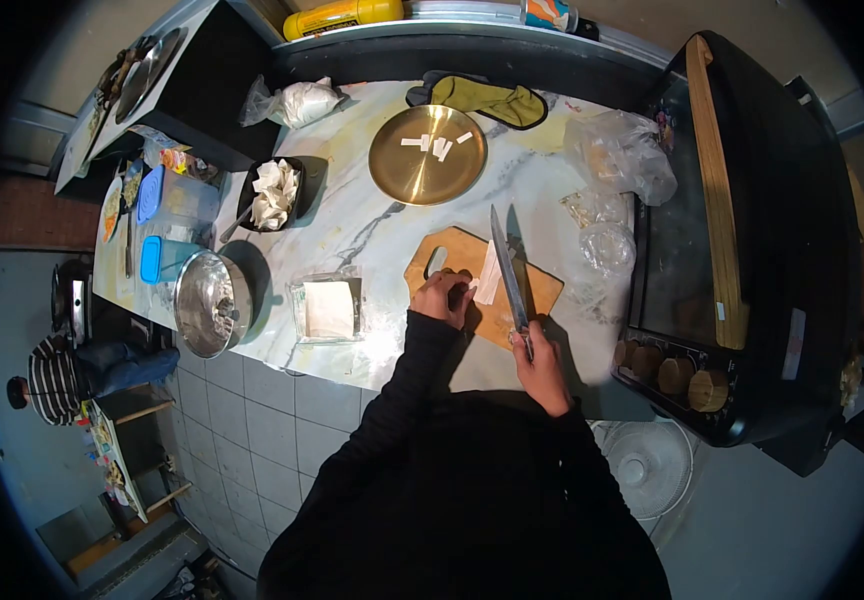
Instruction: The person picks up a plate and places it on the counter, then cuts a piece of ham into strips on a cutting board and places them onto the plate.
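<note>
My right hand (542, 366) is wrapped around the handle of a long kitchen knife (510, 272), its blade pointing away from me over a wooden cutting board (524, 322). Left of the blade lie pale, thin strips (489, 274), perhaps of dough sheet. My left hand (439, 298) is closed, fingertips pinched at the near-left end of these strips and partly hiding it. Beyond the board, a round gold plate (402, 175) carries several small white pieces (442, 149). A square glass dish (359, 322) with a stack of pale square sheets (329, 308) stands to the left.
On the left are a black bowl (296, 211) of folded white pieces, a steel bowl (190, 304) and blue-lidded containers (180, 198). A black oven (782, 250) and plastic bags (620, 160) border the right. An oven mitt (492, 102) lies behind the plate. Another person (57, 380) is at far left.
</note>
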Tool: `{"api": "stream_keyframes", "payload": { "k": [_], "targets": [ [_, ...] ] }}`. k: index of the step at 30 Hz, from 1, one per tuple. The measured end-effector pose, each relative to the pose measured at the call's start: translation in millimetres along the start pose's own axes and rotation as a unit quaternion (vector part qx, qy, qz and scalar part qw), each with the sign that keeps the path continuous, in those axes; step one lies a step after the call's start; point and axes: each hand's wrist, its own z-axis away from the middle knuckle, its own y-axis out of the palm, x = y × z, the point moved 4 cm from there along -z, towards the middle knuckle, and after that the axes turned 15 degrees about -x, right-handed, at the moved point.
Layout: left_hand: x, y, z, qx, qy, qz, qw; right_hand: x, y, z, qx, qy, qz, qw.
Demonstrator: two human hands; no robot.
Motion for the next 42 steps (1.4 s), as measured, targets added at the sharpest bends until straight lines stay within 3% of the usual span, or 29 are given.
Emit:
{"api": "stream_keyframes", "payload": {
  "k": [16, 21, 23, 25, 27, 34, 35, 37, 38, 39, 40, 42],
  "targets": [
    [3, -2, -3, -0.037, 0.0, 0.078, 0.996, 2, -1, -2, 0.0, 0.0, -0.003, 1.0],
    [19, -22, -69, -0.065, -0.041, 0.125, 0.989, -4, 2, -3, -0.006, -0.015, -0.018, 1.0],
    [25, -24, -102, -0.098, -0.014, 0.156, 0.983, -6, 3, -3, -0.008, -0.011, -0.04, 0.999],
    [19, -26, -135, -0.054, -0.023, 0.103, 0.993, -6, 3, -2, -0.008, -0.015, -0.051, 0.999],
    [24, -20, -162, -0.068, 0.018, 0.087, 0.994, -3, 1, -6, -0.013, -0.018, -0.062, 0.998],
    [35, 14, -216, -0.053, 0.025, 0.064, 0.996, -10, 5, -5, -0.036, -0.005, -0.042, 0.998],
    [44, 20, -216, -0.046, 0.028, 0.066, 0.996, -11, 5, -4, -0.042, 0.0, -0.041, 0.998],
    [65, 22, -215, -0.194, 0.112, 0.04, 0.974, -11, 5, -4, -0.049, -0.026, -0.04, 0.998],
    [81, 24, -209, -0.182, 0.127, 0.034, 0.974, -11, 4, -4, -0.054, -0.023, -0.039, 0.997],
    [67, 16, -184, -0.171, 0.035, 0.128, 0.976, -11, 4, -4, -0.054, -0.024, -0.023, 0.998],
    [68, 14, -163, -0.18, 0.082, 0.121, 0.973, -11, 5, -3, -0.052, -0.025, -0.008, 0.998],
    [29, 1, -103, -0.097, 0.016, 0.088, 0.991, -11, 6, -2, -0.065, -0.028, -0.009, 0.997]
  ]
}}
